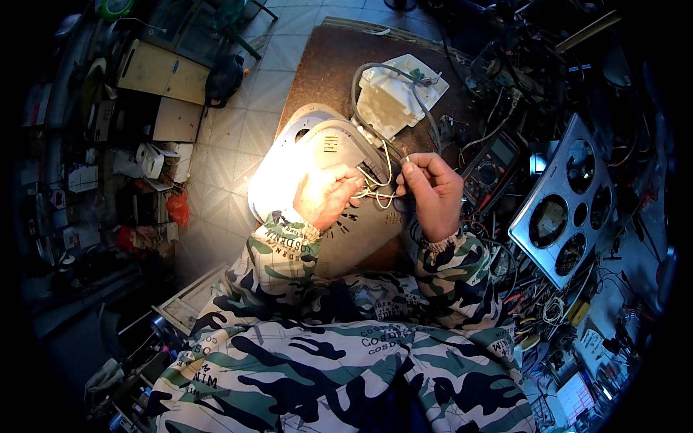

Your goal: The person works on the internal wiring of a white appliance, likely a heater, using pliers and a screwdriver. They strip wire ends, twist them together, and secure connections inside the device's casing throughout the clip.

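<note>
My left hand (326, 198) is closed in a pinch over the beige vented casing (339, 141), its fingertips on thin white wires (377, 193). To its right, my right hand (434, 193) pinches a wire between thumb and forefinger, with a short pale tip showing above the thumb. Several wires loop between the two hands and run down toward the casing. Just beyond them stands an off-white plastic box (386, 105), with a grey cable (356, 90) curving over and around it. Strong light washes out the casing's left side.
All this lies on a brown worktable (317, 61). A multimeter (494, 164) sits right of my right hand. Farther right, a metal panel with round holes (559, 191) leans over tangled wires and tools (552, 310). Shelves and a yellowish cabinet (159, 68) line the left side.
</note>
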{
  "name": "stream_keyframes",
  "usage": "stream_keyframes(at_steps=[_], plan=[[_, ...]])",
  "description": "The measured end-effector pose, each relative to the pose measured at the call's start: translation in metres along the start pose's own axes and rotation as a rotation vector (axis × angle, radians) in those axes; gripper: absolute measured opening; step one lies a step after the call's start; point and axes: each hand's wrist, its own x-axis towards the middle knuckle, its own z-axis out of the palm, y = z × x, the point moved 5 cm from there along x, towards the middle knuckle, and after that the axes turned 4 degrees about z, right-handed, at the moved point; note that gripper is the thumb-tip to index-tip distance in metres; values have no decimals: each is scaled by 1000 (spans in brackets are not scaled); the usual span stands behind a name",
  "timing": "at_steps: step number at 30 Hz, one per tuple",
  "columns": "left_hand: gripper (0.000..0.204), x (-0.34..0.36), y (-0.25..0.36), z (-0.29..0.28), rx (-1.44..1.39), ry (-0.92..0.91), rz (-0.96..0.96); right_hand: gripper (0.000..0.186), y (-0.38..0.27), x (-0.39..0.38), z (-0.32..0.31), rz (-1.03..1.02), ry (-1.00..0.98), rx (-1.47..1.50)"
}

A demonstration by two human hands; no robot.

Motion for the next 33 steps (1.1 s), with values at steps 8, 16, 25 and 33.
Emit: stream_keyframes(at_steps=[8, 16, 25, 33], plan=[[19, 0, 6, 3, -47, 28, 83, 10, 14, -5, 13, 47, -56, -353], [16, 3, 3, 6, -56, 62, 158, 20, 11, 0, 27, -168, -53, -772], [35, -4, -10, 0, -124, 36, 168, 14, 20, 8, 26, -109, -69, -791], [42, -13, -11, -1, -223, -28, 131, 16, 20, 9, 25, -108, -68, -796]])
